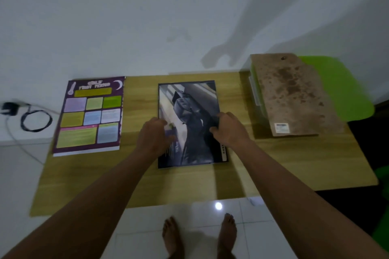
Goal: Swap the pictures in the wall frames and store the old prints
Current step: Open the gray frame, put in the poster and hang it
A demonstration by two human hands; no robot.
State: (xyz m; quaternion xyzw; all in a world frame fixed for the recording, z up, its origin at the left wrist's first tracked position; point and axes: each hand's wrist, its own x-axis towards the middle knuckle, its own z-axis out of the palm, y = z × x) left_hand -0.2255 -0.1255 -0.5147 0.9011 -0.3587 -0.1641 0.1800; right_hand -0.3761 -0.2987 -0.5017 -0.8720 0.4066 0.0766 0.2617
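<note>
While both forearms reach in from 6 o'clock, a dark print [189, 103] lies flat at the centre of a wooden table [284, 164] set against a white wall [126, 17]. The print shows a grey, shadowy figure and has a thin black edge.

The left hand [154, 134] rests on the print's 9 o'clock side with its fingers bent. Blur hides whether they pinch the sheet, so I cannot tell its grip. The right hand [228, 129] is at the print's 3 o'clock edge, its fingers curled over that edge and its thumb on top, gripping the sheet.

At 9 o'clock from the print, well apart from it, lies a purple poster [90, 115] covered in coloured text boxes. At 3 o'clock, a stained brown board [294, 94] lies tilted on a green stack [255, 88].

Off the table at far 9 o'clock, a black charger [9, 108] sits by its coiled cable. Two bare feet [171, 235] stand on glossy white tiles at 6 o'clock.
</note>
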